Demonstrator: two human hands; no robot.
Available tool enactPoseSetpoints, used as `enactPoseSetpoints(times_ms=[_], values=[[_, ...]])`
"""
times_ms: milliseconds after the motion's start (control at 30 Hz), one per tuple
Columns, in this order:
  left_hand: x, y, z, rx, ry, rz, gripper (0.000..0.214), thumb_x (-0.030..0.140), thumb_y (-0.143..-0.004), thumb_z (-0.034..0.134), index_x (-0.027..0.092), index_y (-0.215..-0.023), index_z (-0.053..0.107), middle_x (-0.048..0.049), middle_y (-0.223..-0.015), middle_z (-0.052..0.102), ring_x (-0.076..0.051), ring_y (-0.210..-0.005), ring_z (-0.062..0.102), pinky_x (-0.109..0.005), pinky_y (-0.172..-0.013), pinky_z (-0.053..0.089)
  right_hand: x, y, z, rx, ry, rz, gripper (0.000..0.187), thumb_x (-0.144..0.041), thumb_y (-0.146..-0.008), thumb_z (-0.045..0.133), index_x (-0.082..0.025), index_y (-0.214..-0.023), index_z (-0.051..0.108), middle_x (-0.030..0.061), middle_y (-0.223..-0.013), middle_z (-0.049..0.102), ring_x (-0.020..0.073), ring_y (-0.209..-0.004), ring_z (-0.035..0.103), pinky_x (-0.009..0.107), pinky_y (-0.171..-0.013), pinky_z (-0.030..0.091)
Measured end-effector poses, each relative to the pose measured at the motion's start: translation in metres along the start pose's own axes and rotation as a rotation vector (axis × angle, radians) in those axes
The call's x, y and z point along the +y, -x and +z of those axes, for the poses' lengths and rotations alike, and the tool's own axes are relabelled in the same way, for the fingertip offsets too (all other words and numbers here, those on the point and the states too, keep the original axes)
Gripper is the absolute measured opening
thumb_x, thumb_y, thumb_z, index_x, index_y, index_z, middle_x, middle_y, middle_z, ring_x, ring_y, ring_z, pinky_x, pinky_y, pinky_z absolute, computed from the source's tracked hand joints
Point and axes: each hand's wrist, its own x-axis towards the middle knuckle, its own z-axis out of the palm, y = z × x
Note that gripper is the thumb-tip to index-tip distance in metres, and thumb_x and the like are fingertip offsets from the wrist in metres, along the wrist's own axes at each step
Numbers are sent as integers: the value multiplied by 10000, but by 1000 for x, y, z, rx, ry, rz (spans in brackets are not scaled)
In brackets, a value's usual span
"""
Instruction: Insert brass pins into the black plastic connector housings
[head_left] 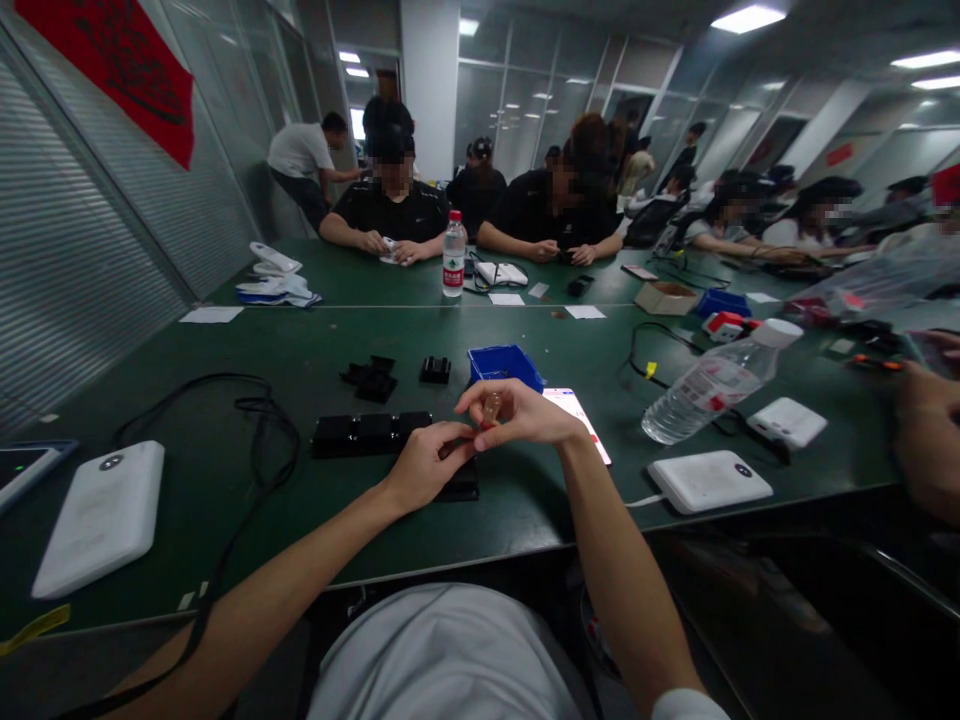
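Observation:
My right hand is closed, fingers curled round a small amber, see-through piece with a bit of red at its lower end; its kind is hard to make out. Touching it from the left, my left hand has its fingers pinched together over a black plastic part. What its fingertips grip is hidden. Just left of the hands lies a row of black block-shaped parts. Behind them are a small black part, a heap of black pieces and a blue tray.
A lit phone lies beside my right wrist. Farther right are a water bottle and a white power bank. Another white power bank and a black cable lie left. Co-workers sit across the green table; another person's hand is at right.

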Motion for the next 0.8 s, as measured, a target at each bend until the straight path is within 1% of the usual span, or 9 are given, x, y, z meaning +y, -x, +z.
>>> enactPoseSetpoints(times_ms=[100,267,433,567,633,733,800], values=[[1,0,0,4,37,-14,283,403,-979,625,160,-985,769,-20,-791,735,-120,-585,540,-236,-581,412,1,-1,0,12,33,22,467,-210,-710,919,-141,-1117,700,-61,-745,580,81,-656,543,191,-580,418],[2,0,-1,3,46,-44,300,430,-963,637,158,-959,761,14,-700,669,-97,-526,439,-232,-532,350,1,0,-1,19,16,22,458,-198,-713,913,-148,-1118,705,-56,-758,590,88,-675,566,198,-601,449],[6,1,-3,-38,58,-71,319,433,-955,628,145,-1024,750,17,-709,657,-87,-523,416,-221,-516,332,0,1,-2,11,18,33,471,-207,-716,913,-146,-1126,689,-45,-765,635,97,-680,606,202,-605,470],[6,2,-3,-59,60,-62,350,408,-991,567,126,-1092,749,-10,-744,696,-96,-529,454,-224,-520,357,0,2,-5,22,25,28,471,-226,-715,915,-140,-1116,684,-23,-806,679,102,-697,634,202,-607,486],[3,2,-3,-60,48,-53,333,378,-996,561,126,-1087,760,-37,-805,739,-114,-559,517,-234,-542,395,1,3,-6,22,28,27,473,-230,-721,911,-138,-1124,681,-18,-811,693,100,-681,635,202,-598,490],[-2,2,-2,-57,31,-35,281,317,-983,579,143,-1065,783,-78,-950,789,-172,-722,660,-262,-650,484,1,3,-7,13,29,29,475,-220,-726,905,-138,-1134,677,-11,-821,718,96,-651,639,200,-583,491],[-5,2,-2,-56,14,-26,263,289,-977,588,157,-1076,793,-84,-998,797,-199,-811,703,-283,-723,516,1,3,-7,13,23,36,482,-209,-720,908,-138,-1137,676,-7,-822,733,95,-636,649,194,-572,492]])
